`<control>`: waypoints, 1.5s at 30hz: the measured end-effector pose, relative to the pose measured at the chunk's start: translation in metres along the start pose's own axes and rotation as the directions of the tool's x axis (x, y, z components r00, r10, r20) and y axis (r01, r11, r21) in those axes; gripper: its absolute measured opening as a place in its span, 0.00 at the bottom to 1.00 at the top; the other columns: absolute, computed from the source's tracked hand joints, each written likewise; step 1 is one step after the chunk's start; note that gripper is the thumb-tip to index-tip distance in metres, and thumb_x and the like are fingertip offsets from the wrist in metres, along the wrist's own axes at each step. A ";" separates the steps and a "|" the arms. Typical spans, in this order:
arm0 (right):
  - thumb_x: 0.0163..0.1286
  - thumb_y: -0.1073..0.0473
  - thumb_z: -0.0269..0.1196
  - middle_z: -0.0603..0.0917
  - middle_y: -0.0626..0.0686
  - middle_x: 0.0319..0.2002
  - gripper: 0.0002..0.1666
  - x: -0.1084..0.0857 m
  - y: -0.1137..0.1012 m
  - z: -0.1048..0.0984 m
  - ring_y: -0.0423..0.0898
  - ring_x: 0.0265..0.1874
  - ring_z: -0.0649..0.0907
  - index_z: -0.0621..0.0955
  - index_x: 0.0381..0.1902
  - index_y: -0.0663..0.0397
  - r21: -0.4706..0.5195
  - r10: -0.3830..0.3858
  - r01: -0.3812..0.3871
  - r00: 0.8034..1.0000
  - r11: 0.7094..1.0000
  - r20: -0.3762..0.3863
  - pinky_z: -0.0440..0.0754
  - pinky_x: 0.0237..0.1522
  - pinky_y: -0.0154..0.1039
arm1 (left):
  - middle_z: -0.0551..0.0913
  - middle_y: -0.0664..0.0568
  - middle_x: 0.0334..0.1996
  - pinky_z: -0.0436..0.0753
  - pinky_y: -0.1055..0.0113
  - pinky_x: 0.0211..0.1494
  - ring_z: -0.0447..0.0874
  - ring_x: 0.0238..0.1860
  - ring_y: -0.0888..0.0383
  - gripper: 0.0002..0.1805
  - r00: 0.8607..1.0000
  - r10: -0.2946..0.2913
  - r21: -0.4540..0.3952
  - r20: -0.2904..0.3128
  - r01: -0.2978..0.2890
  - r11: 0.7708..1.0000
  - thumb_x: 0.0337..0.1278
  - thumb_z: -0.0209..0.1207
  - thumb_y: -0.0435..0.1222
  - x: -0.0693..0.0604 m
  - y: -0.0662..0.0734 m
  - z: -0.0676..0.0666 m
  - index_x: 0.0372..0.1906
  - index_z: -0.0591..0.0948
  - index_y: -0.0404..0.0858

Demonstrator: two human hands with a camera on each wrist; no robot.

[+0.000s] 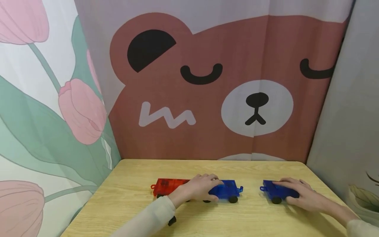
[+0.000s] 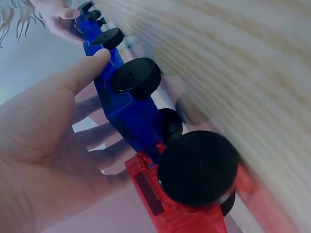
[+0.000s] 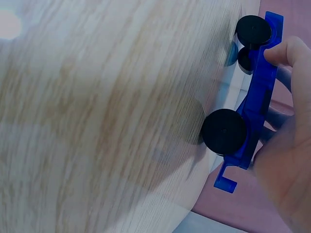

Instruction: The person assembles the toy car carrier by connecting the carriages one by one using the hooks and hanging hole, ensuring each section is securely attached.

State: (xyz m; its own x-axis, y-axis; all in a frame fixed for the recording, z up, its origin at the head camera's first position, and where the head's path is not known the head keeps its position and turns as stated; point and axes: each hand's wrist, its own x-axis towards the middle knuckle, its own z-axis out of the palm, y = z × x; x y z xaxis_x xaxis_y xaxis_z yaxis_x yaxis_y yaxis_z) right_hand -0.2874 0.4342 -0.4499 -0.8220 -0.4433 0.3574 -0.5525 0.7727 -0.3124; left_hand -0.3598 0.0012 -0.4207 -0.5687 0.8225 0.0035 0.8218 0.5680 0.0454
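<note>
Near the middle of the table in the head view, my left hand (image 1: 199,188) grips a blue toy car (image 1: 228,188) with black wheels, thumb on the near side and fingers across the top. A red car (image 1: 170,186) is joined behind it on the left. Farther right, my right hand (image 1: 305,195) holds a second blue car (image 1: 270,189), its loop facing the first car's hook across a gap. In the left wrist view, the thumb of the left hand (image 2: 53,145) touches the blue body (image 2: 129,119). The right wrist view shows the other blue car (image 3: 260,92) pinched by my right hand (image 3: 286,141).
A small black piece (image 1: 172,221) shows beside the left sleeve on the wooden table (image 1: 237,219). Behind the table hangs a bear-print curtain (image 1: 207,108), with a tulip print (image 1: 83,112) on the left. A plant-and-pot print (image 1: 365,197) is at the far right.
</note>
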 end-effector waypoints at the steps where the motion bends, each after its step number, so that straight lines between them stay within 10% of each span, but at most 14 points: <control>1: 0.60 0.62 0.72 0.76 0.60 0.61 0.35 0.000 0.001 0.000 0.62 0.58 0.74 0.80 0.67 0.41 -0.014 -0.002 0.002 1.000 1.000 0.001 0.59 0.50 0.72 | 0.68 0.60 0.71 0.70 0.45 0.67 0.68 0.69 0.57 0.35 1.000 0.001 -0.001 0.000 -0.001 1.000 0.65 0.62 0.58 0.000 0.000 0.001 0.75 0.69 0.59; 25: 0.57 0.59 0.74 0.77 0.52 0.58 0.36 0.012 -0.002 -0.011 0.50 0.51 0.77 0.81 0.66 0.40 -0.128 -0.065 0.079 0.992 0.989 0.113 0.76 0.40 0.44 | 0.65 0.63 0.72 0.70 0.49 0.68 0.66 0.70 0.59 0.35 1.000 -0.001 -0.004 -0.003 0.001 1.000 0.66 0.60 0.60 -0.001 -0.002 0.004 0.76 0.67 0.61; 45: 0.59 0.58 0.73 0.76 0.54 0.60 0.36 0.030 -0.028 -0.013 0.56 0.53 0.76 0.80 0.67 0.39 -0.094 -0.050 0.064 0.987 0.993 0.151 0.77 0.43 0.52 | 0.69 0.63 0.66 0.72 0.50 0.64 0.70 0.64 0.61 0.34 1.000 -0.028 -0.010 -0.012 0.028 1.000 0.65 0.63 0.58 0.001 0.004 0.003 0.74 0.69 0.61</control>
State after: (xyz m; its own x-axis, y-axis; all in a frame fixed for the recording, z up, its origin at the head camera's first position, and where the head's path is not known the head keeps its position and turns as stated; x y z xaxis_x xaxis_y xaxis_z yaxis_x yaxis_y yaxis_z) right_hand -0.2950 0.4050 -0.4189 -0.8048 -0.5447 0.2357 -0.5890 0.7818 -0.2048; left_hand -0.3572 0.0041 -0.4234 -0.5922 0.8056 0.0140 0.8049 0.5907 0.0558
